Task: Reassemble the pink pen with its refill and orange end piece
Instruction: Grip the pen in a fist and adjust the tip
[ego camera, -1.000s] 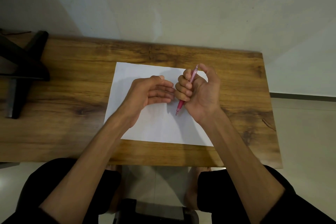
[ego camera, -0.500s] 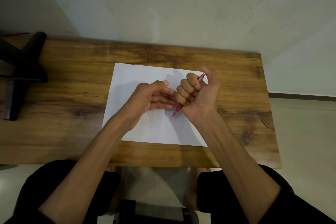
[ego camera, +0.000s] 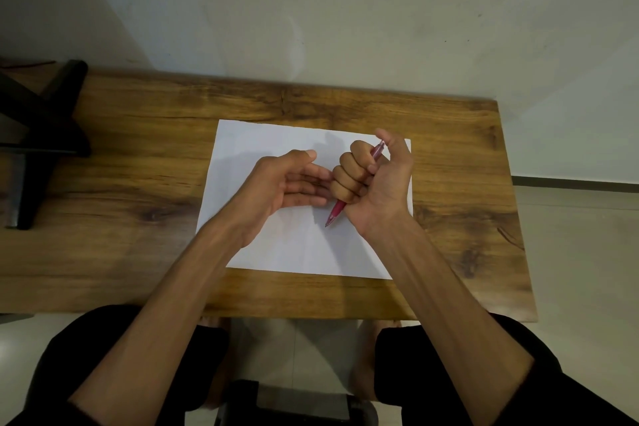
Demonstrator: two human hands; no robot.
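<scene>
So the slim pink plastic pen (ego camera: 337, 212) is wrapped up in the right hand (ego camera: 371, 180), which is held over the white sheet of paper (ego camera: 276, 142) lying on the wooden table (ego camera: 138, 149). All four fingers (ego camera: 345, 176) are curled tight round the barrel in a fist, and the thumb is up near the pen's top end, which pokes out above the index finger over the far right part of the paper. The pointed tip sticks out under the fist, aiming down at the middle of the paper. It looks lifted clear of the sheet, though I can't be sure.

The left hand (ego camera: 287, 180) sits just left of that fist, above the paper's centre, palm turned in, fingers relaxed and nearly straight, holding nothing. Its fingertips are right up against the right knuckles.

Can't see the orange end piece or the refill anywhere. My guess is they're already inside or hidden by the fist, so the pen may be close to done.

Handling-wise I'd say it's super light, stiff, and kind of slick being smooth plastic. Probably not fragile, but any small end part would be easy to drop. The mid-barrel grip looks solid to me; for fiddling with the top end I'd pinch there with thumb and index.
</scene>
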